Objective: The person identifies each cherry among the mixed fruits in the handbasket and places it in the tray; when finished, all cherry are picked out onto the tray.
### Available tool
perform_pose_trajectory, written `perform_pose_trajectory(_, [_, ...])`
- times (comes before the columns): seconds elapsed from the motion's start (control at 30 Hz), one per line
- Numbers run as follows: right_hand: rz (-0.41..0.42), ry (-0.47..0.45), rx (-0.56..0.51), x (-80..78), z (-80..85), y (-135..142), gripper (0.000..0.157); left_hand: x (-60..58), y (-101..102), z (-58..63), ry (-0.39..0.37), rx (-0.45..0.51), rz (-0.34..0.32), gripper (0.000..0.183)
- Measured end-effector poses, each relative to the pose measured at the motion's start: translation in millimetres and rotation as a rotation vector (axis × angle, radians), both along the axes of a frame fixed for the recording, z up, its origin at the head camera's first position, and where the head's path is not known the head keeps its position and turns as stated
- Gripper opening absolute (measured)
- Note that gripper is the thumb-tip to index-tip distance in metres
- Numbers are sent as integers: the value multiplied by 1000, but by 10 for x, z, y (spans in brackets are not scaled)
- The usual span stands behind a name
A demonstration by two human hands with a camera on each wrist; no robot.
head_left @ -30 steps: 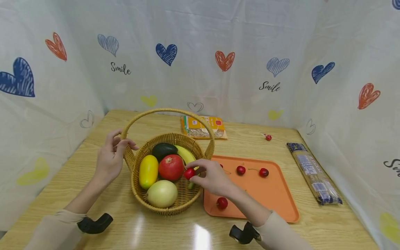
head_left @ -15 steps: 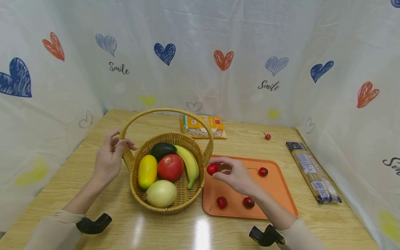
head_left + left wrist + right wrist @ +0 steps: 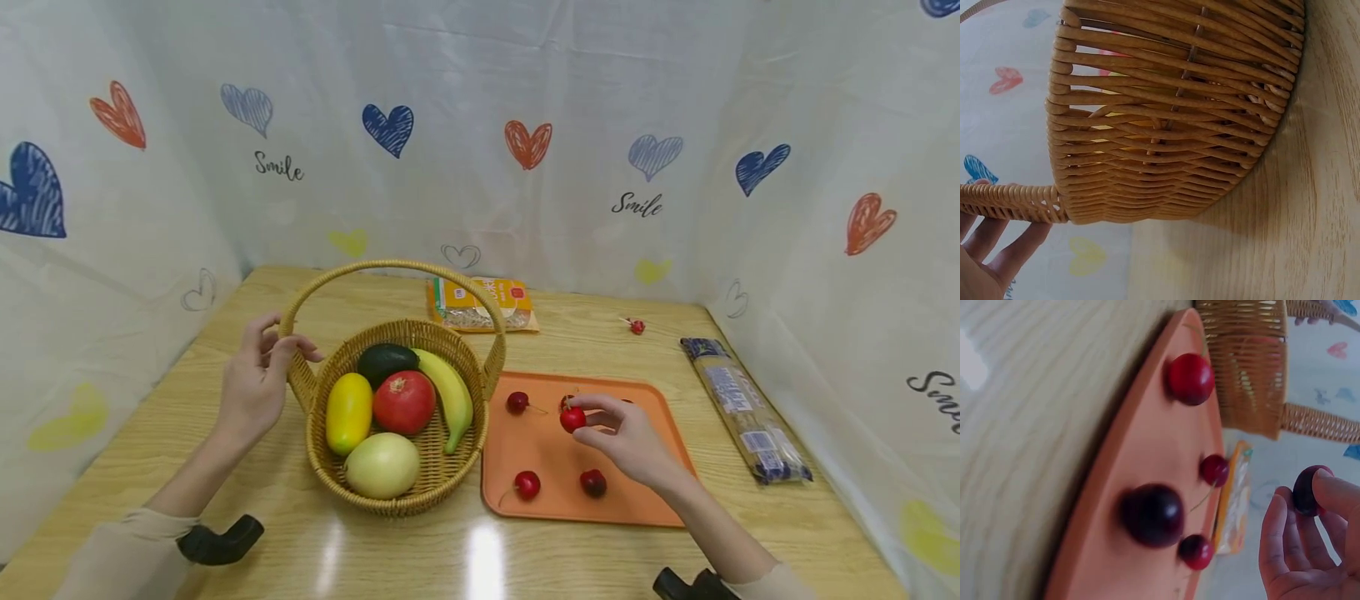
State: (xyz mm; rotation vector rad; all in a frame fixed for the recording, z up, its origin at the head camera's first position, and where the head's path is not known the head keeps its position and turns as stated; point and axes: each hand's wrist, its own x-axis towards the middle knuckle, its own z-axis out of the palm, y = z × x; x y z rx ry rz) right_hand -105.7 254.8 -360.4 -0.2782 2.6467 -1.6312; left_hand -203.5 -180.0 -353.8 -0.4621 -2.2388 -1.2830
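Note:
A wicker basket (image 3: 480, 446) stands left of the tray; my left hand (image 3: 251, 379) holds the left foot of its arched handle (image 3: 390, 264). The left wrist view shows the fingers (image 3: 1022, 250) against this handle. Inside the basket lie a pomegranate (image 3: 405, 402), a banana (image 3: 447, 392), a yellow oval fruit (image 3: 349, 414), a pale green round fruit (image 3: 383, 467) and a dark green avocado-like fruit (image 3: 386, 363). Over the orange tray (image 3: 551, 454), my right hand (image 3: 630, 442) pinches a red cherry (image 3: 573, 418) between thumb and fingers. Several cherries lie on the tray, one (image 3: 527, 485) near its front left.
Behind the basket lies an orange food packet (image 3: 487, 307). A small red wrapped lollipop (image 3: 637, 327) lies at the back right. A long packet of noodles (image 3: 742, 408) stretches along the table's right side. White curtains with printed hearts enclose the back and sides.
My right hand has moved right, from above the basket to above the tray, with the cherry still pinched. My left hand stays at the handle. The view has shifted slightly.

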Motion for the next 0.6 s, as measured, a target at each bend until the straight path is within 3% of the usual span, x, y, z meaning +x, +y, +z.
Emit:
perform_pose_trajectory(0.3, [-125,-71,15,239,-197,426,40,2,-1,4,14,-1,3,26])
perform_pose_trajectory(0.6, [-243,-108,111,490,-312,830,44,2,-2,4,20,7,-7,25])
